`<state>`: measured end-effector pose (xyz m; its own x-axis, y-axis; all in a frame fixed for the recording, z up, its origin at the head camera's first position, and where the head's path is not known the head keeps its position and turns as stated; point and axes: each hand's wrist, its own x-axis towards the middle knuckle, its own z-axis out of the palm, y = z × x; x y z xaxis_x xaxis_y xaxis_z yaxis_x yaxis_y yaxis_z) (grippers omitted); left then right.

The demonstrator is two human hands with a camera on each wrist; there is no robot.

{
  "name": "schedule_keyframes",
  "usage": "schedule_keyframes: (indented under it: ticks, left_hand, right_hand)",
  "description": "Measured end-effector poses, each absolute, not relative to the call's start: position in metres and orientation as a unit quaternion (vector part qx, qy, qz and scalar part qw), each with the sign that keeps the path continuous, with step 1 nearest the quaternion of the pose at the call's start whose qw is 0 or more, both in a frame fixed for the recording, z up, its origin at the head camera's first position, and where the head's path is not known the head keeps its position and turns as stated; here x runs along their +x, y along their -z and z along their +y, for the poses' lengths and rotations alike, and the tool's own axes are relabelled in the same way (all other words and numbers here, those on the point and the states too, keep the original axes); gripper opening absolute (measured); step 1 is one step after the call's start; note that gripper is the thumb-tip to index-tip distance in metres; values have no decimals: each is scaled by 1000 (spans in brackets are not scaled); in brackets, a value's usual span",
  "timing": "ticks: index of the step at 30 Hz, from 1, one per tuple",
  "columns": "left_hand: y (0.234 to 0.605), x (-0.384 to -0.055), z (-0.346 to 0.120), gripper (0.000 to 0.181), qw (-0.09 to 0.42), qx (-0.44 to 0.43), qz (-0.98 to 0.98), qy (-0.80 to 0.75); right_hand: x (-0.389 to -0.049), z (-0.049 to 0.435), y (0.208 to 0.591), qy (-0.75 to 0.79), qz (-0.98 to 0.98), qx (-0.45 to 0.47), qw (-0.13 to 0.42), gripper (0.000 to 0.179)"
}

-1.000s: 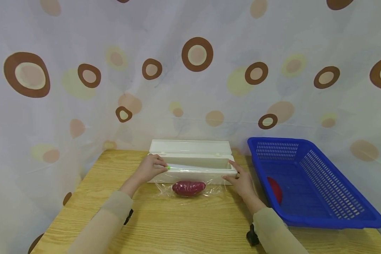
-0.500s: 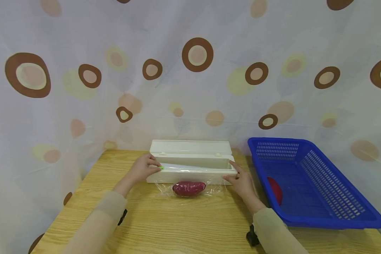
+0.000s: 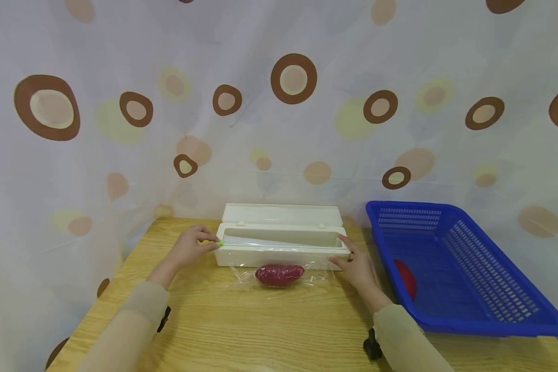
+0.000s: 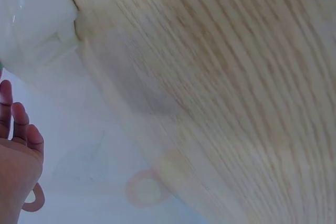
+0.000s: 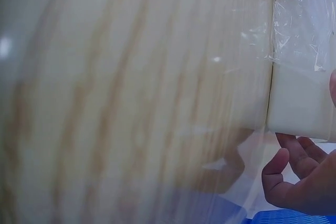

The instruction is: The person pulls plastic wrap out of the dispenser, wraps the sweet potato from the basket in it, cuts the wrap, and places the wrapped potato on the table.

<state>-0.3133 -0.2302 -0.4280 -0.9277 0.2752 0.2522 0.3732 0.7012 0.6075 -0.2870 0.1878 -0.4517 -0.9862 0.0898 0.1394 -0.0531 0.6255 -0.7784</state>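
A white cling film dispenser box [image 3: 283, 258] lies lengthwise at the back of the table, its lid [image 3: 283, 213] tipped back. A strip with a small green slide cutter [image 3: 221, 243] runs along its front top edge. My left hand [image 3: 186, 248] pinches that cutter at the box's left end. At the right end my right hand [image 3: 358, 267] grips the box, thumb on the front and fingers at the top corner. A purple sweet potato [image 3: 279, 275] sits before the box under clear cling film [image 3: 318, 278]. The right wrist view also shows film [image 5: 299, 30] over the box front.
A blue perforated basket [image 3: 465, 326] stands at the right, close to my right forearm. Inside it, against the left wall, is a red rounded object [image 3: 405, 279], partly hidden. A patterned curtain [image 3: 279, 134] hangs behind the wooden table [image 3: 279, 330].
My left hand has moved left along the box's front edge, taking the green cutter to the left end. My right hand stays at the box's right end.
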Motion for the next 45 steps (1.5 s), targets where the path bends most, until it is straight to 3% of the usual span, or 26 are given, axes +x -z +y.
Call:
schedule_keyframes:
  ticks: [10,18,30,45]
  left_hand:
    - [432,-312,-228,15,91,-172,-918,344]
    - [434,-308,-226,20,107,-160,-918,346]
    - [435,-298,-214,36,132,-181,-918,328]
    - [437,-299,-198,7,218,-209,-910,284]
  right_hand:
    - [-286,189,453,-420,-904,-11,82,67]
    - [-285,188,447,-453,-891,1,31,70]
    - [-280,186,437,-480,-876,-14,33,74]
    - [-263,181,432,-501,-859,-42,95,45]
